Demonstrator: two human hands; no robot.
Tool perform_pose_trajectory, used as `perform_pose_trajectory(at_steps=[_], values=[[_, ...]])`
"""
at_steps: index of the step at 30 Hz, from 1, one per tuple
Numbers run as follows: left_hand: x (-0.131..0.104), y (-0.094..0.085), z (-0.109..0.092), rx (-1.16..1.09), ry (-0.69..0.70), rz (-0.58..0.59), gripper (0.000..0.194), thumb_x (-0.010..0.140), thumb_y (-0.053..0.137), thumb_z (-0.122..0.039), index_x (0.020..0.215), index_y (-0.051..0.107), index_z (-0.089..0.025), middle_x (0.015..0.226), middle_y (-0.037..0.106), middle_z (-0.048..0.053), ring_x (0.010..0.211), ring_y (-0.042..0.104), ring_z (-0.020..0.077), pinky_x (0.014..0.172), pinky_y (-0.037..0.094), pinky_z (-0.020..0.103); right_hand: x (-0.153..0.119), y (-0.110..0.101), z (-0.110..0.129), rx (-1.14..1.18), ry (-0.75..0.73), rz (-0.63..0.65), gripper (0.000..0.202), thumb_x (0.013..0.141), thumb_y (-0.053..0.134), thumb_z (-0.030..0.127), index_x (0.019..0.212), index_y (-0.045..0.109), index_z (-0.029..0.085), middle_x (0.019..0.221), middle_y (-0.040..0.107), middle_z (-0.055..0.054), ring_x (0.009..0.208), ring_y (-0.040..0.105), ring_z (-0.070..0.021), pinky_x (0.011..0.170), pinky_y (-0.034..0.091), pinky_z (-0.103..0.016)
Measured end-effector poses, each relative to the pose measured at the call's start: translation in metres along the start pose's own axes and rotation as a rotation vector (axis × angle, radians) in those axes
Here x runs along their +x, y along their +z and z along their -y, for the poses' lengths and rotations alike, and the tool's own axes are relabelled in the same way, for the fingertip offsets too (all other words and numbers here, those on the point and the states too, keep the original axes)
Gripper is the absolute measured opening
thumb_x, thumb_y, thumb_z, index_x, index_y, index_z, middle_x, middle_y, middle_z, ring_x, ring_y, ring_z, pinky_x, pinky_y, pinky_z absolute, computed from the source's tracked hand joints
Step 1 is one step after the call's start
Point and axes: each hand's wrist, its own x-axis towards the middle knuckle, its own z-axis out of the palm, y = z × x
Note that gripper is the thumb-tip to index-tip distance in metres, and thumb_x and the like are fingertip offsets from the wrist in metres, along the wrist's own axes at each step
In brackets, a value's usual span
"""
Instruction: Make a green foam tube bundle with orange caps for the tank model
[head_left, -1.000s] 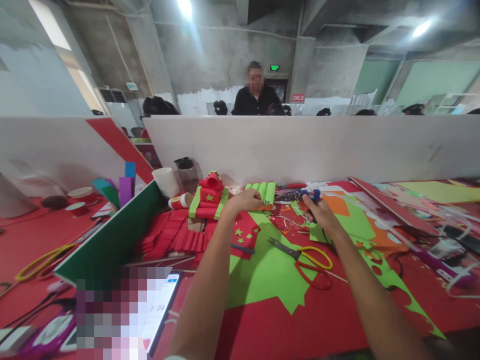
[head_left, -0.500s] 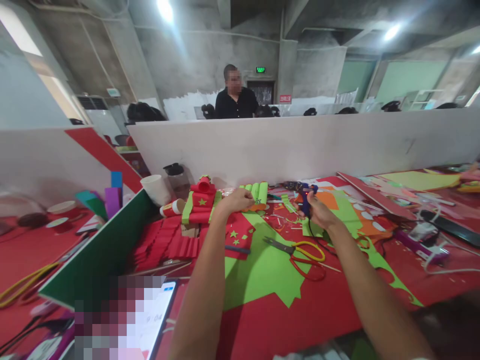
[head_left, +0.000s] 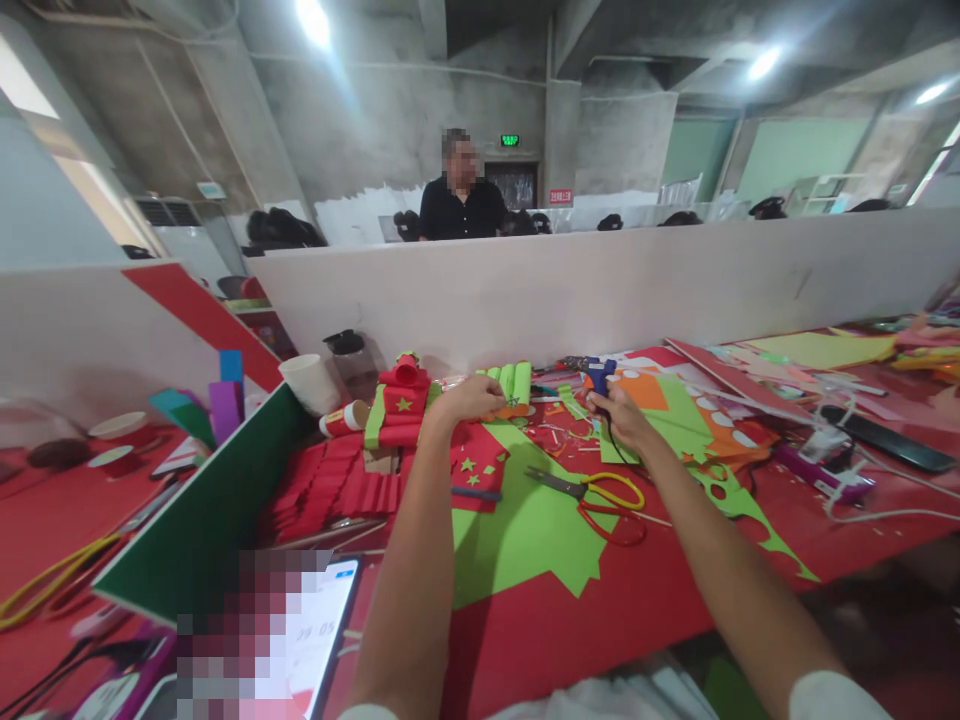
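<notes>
My right hand (head_left: 621, 415) is wrapped round the handle of a blue glue gun (head_left: 598, 373), its nozzle pointing left and its cord hanging below. My left hand (head_left: 474, 399) has its fingers pinched together beside a rolled green piece (head_left: 514, 382); what they hold, if anything, is too small to make out. Just left of that hand stands a red and green paper piece (head_left: 405, 405) with a star on it. Under my left wrist lies red material (head_left: 480, 460) with small green stars. Scissors (head_left: 592, 492) with yellow and red handles rest on a green sheet (head_left: 517, 555).
Folded red strips (head_left: 330, 485) lie left, beside a green board (head_left: 202, 510). A phone (head_left: 322, 625) sits near the front. White cup (head_left: 309, 382) and dark-lidded jar (head_left: 349, 360) stand by the white partition (head_left: 600, 290). Beyond it stands a person (head_left: 461, 205). A purple power strip (head_left: 825, 472) lies right.
The glue gun has turned from nearly upright to tilted, nozzle to the left, as my right hand shifted slightly left. My left hand stays about where it was.
</notes>
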Motion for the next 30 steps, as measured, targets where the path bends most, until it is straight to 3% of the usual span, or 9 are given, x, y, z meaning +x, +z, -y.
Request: perform_pose_trajectory(at_steps=[3,6,10,13,16,23,30], values=[[0.000,-0.001,0.001,0.018,0.003,0.004,0.011,0.068,0.050,-0.025,0.067,0.059,-0.018,0.064,0.061,0.001,0.058,0.054,0.0127,0.051,0.037,0.023,0.000,-0.005,-0.005,-0.123,0.042,-0.081,0.024,0.073,0.065,0.036,0.081,0.047,0.021,0.052,0.045,0.008,0.042,0.040,-0.0081,0.041,0.031,-0.021],[-0.001,-0.001,0.002,0.018,-0.002,0.002,0.011,0.068,0.050,-0.026,0.067,0.058,-0.018,0.064,0.061,0.001,0.058,0.053,0.0126,0.053,0.038,0.023,0.001,-0.011,-0.009,-0.290,0.088,-0.111,0.017,0.076,0.061,0.030,0.084,0.049,0.020,0.056,0.054,0.004,0.042,0.048,-0.0100,0.043,0.036,-0.022],[-0.003,-0.001,0.004,0.007,0.008,0.021,0.013,0.068,0.050,-0.028,0.068,0.059,-0.018,0.065,0.061,0.001,0.059,0.054,0.0131,0.054,0.038,0.024,0.003,-0.016,-0.010,-0.564,0.128,-0.065,0.016,0.079,0.061,0.030,0.089,0.058,0.018,0.074,0.068,-0.006,0.065,0.065,-0.0193,0.057,0.046,-0.026],[-0.004,-0.002,0.005,-0.002,0.012,0.030,0.015,0.068,0.050,-0.027,0.071,0.061,-0.018,0.066,0.062,0.002,0.062,0.056,0.0141,0.056,0.039,0.024,0.005,-0.019,-0.010,-0.798,0.146,-0.050,0.017,0.080,0.064,0.033,0.083,0.064,0.016,0.084,0.072,-0.014,0.087,0.068,-0.0288,0.068,0.045,-0.031],[-0.006,-0.002,0.002,0.003,0.013,0.032,0.015,0.068,0.051,-0.026,0.071,0.062,-0.017,0.069,0.064,0.003,0.064,0.057,0.0146,0.058,0.040,0.025,0.004,-0.019,-0.011,-0.974,0.171,-0.027,0.027,0.082,0.063,0.040,0.084,0.068,0.014,0.090,0.072,-0.020,0.094,0.067,-0.0341,0.073,0.044,-0.034],[-0.010,-0.003,-0.006,0.012,0.020,0.029,0.015,0.070,0.052,-0.027,0.074,0.062,-0.017,0.074,0.067,0.003,0.069,0.058,0.0144,0.061,0.042,0.024,-0.005,-0.010,-0.016,-1.148,0.190,0.029,0.024,0.079,0.068,0.036,0.088,0.070,0.014,0.093,0.072,-0.018,0.093,0.067,-0.0301,0.071,0.042,-0.030],[-0.010,-0.002,-0.007,-0.010,0.063,0.041,0.015,0.070,0.052,-0.025,0.078,0.062,-0.018,0.075,0.067,0.003,0.068,0.058,0.0146,0.060,0.040,0.024,-0.006,0.002,0.003,-1.055,0.107,0.061,0.029,0.081,0.068,0.035,0.101,0.066,0.015,0.093,0.070,-0.013,0.085,0.063,-0.0237,0.069,0.042,-0.029]])
